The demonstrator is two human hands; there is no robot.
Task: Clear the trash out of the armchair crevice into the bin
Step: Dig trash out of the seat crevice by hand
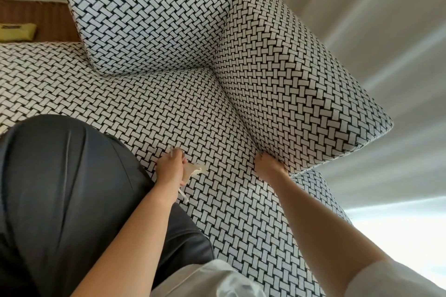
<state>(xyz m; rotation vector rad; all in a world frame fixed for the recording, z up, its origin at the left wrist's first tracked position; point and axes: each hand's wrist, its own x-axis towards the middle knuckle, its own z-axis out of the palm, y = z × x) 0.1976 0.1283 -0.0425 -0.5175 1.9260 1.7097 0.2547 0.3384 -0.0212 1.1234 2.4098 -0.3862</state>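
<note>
- Your left grip point(169, 170) is curled round a small bundle of trash point(196, 168): a pale, see-through scrap sticks out on the armrest side, and a thin white twisted strip hangs out below the wrist.
- That bundle sits just above the seat cushion point(169, 103), well clear of the gap.
- Your right grip point(266, 166) is pushed into the crevice point(237, 113) where the seat meets the armrest point(289, 84). Its fingertips are hidden under the fabric, so you cannot tell whether it is spread or pinching anything.
- The crevice runs as 1 long line from your right grip away from you, up to the corner under the back cushion point(144, 12). Anything left in it probably lies along that line, ahead of your right fingers.
- Your right grip is the nearer of the 2, already in the seam; sliding it forward along the seam looks like the natural search path.
- The bin is not in view, so you cannot yet judge which way the left grip's load must travel.
</note>
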